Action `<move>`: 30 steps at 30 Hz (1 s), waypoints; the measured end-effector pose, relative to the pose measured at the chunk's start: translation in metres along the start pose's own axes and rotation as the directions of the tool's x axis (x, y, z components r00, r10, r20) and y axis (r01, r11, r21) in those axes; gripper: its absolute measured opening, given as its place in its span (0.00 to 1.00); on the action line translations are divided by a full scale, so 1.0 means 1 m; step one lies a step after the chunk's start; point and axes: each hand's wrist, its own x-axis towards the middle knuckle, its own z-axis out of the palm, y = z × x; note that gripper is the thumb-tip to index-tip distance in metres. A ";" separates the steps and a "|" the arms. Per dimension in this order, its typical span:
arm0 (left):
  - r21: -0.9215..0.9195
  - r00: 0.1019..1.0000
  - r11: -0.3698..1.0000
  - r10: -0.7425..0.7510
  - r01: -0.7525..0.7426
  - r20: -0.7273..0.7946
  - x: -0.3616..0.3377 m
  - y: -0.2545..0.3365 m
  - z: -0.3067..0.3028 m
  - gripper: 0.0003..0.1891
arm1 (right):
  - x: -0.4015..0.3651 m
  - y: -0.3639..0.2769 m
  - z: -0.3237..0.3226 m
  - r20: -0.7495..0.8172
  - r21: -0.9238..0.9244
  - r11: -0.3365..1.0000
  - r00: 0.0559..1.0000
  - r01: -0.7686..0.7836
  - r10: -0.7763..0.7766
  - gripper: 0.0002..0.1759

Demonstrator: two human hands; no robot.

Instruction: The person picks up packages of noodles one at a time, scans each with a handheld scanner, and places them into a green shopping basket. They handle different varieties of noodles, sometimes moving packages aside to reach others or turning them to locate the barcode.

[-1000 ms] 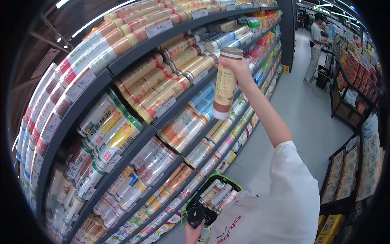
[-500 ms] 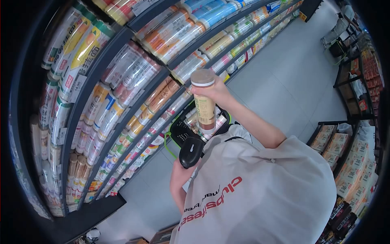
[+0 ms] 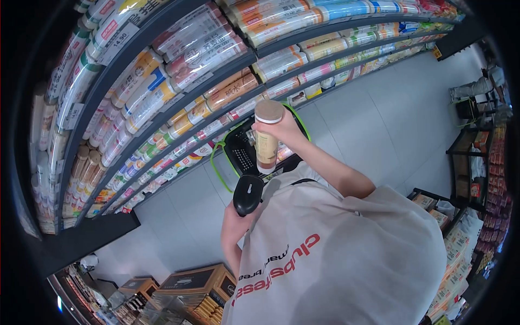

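My right hand (image 3: 281, 127) is wrapped round the upper part of a tall noodle canister (image 3: 267, 142) with a brown top and yellowish label. It is upright over the black basket (image 3: 238, 151) with a green rim, where other packages partly show. Below and left of the canister, my left hand (image 3: 236, 221) is closed round a black oval device (image 3: 249, 195) with small white lettering. The device hides most of its fingers. A green basket handle (image 3: 215, 170) hangs out on the left side.
Curved shelves (image 3: 179, 100) packed with wrapped noodle rolls run along the left and top. Cardboard boxes (image 3: 187, 281) stand at the bottom left. Racks with packaged goods (image 3: 460, 235) line the right side. Grey floor tiles (image 3: 360, 119) lie between. A person (image 3: 471, 89) is partly visible at the upper right.
The view has turned, so the shelves appear shifted and more of the basket and the lower-left boxes shows. The canister remains in my right hand and the black device in my left.
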 end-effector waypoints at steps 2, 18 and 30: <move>-0.026 0.998 0.998 -0.050 0.049 -0.045 -0.009 -0.013 -0.007 0.16 | 0.008 0.035 -0.007 -0.103 -0.161 0.986 0.993 0.046 -0.063 0.28; -0.211 0.811 0.915 -0.403 0.344 -0.424 -0.092 -0.095 -0.062 0.09 | 0.012 0.308 -0.132 -0.695 -0.532 0.510 0.693 -0.676 0.192 0.43; -0.215 0.788 0.889 -0.458 0.405 -0.410 -0.094 -0.095 -0.070 0.08 | 0.011 0.328 -0.085 -0.618 -0.671 0.559 0.784 -0.487 -0.060 0.34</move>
